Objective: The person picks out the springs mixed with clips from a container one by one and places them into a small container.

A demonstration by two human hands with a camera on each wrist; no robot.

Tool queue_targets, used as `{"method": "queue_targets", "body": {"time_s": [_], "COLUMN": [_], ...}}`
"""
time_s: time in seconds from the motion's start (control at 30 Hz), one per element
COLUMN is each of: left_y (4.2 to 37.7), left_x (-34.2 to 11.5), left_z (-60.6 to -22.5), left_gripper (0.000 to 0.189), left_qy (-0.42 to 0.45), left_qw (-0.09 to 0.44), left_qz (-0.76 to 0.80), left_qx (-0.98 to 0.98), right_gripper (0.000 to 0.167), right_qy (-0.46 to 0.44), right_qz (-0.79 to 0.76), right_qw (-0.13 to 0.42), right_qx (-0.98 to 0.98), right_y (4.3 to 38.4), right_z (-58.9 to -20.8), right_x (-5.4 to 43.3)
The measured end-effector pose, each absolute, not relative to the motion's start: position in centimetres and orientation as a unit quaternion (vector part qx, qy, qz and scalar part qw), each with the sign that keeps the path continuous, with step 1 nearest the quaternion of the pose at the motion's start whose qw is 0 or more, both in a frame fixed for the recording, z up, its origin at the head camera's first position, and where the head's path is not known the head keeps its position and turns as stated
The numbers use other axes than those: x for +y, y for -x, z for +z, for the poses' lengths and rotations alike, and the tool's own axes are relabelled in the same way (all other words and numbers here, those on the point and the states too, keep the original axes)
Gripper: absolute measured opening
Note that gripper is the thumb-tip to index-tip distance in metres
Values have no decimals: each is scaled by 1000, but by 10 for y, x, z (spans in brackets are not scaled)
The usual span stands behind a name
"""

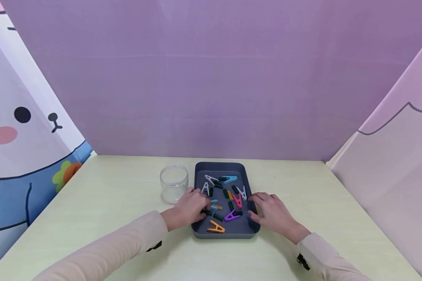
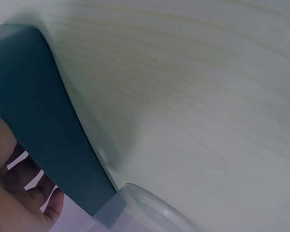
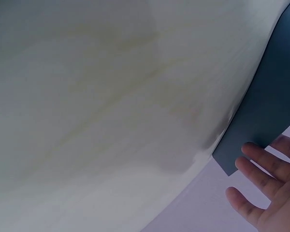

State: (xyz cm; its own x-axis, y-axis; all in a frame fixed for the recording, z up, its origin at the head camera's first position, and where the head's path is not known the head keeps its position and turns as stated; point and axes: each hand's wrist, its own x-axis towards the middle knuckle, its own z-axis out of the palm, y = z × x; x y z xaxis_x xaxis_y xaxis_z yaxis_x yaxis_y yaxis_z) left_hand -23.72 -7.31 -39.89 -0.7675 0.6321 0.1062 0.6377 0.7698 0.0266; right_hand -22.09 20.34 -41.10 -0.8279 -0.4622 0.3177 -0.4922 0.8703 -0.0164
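Note:
A dark grey tray (image 1: 228, 235) holds several small clothespins in different colours, among them an orange clothespin (image 1: 216, 227), a purple clothespin (image 1: 231, 216) and a pink clothespin (image 1: 237, 200). Short dark coils (image 1: 218, 217) lie scattered between them. My left hand (image 1: 189, 208) reaches over the tray's left rim, fingers loosely bent above the contents and partly hiding a blue clothespin (image 1: 213, 207). At the opposite rim is my right hand (image 1: 276, 214), its fingertips at the edge. In the right wrist view, relaxed, spread fingers (image 3: 261, 176) overlap the tray's outer wall (image 3: 266, 101).
A clear round jar (image 1: 174, 185) without a lid stands just left of the tray, close by the left hand. The pale wooden table (image 1: 302, 187) meets a purple backdrop (image 1: 225, 97) behind the tray. Printed cloth panels (image 1: 31, 128) flank the table.

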Motion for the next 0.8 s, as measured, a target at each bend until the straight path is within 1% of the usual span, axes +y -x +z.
{"method": "queue_targets", "body": {"time_s": [0.3, 0.53, 0.8], "left_y": [228, 226, 226], "left_x": [-80, -81, -84], "left_z": [-388, -380, -359], "left_gripper": [16, 16, 15], "left_qy": [349, 349, 339], "left_qw": [54, 71, 94], "left_qz": [-46, -60, -65], "left_qx": [-935, -933, -934], "right_gripper": [41, 41, 41], "right_qy": [-241, -247, -254], "right_qz": [43, 41, 40], "right_qw": [151, 164, 172], "right_qx": [-958, -954, -951], "right_y": [207, 207, 206], "right_z": [-397, -397, -395], "right_x": [196, 196, 197]}}
